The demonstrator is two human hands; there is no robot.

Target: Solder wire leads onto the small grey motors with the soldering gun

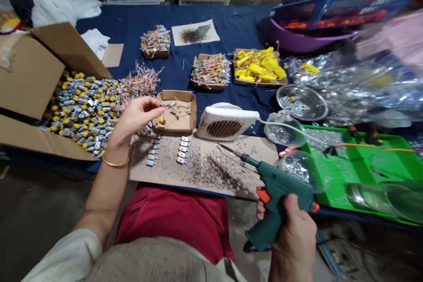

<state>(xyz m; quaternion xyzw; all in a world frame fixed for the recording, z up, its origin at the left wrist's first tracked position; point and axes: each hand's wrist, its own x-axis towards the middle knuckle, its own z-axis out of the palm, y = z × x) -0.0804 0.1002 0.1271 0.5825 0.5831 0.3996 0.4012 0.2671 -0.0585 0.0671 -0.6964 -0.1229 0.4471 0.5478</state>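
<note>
Holds left hand [140, 114] with thumb and fingertips together above the left edge of a small cardboard tray [192, 116]; cannot tell if pinching a part. Has wired pieces [170, 105] inside that tray, probably light, limp at the leads and fragile at the joints, best taken by the solid ends. Just in front, on a cardboard sheet [167, 154], has silver-cased motors [181, 150], likely stiff, dense and slippery, best gripped by the flat sides. Farther right, clamps right hand [297, 229] on the pistol handle of a green soldering gun [291, 180], likely rigid, front-heavy and hot at the tip, so safest held by the handle. Counts from the left: one large cardboard box [29, 75] of yellow-capped motors [82, 114], too many to number; four small trays; two rows of silver-cased motors, apparently five apiece; one white louvred unit [228, 125]; one soldering gun; one small steel bowl [317, 102]; one green plastic tray [340, 178].
</note>
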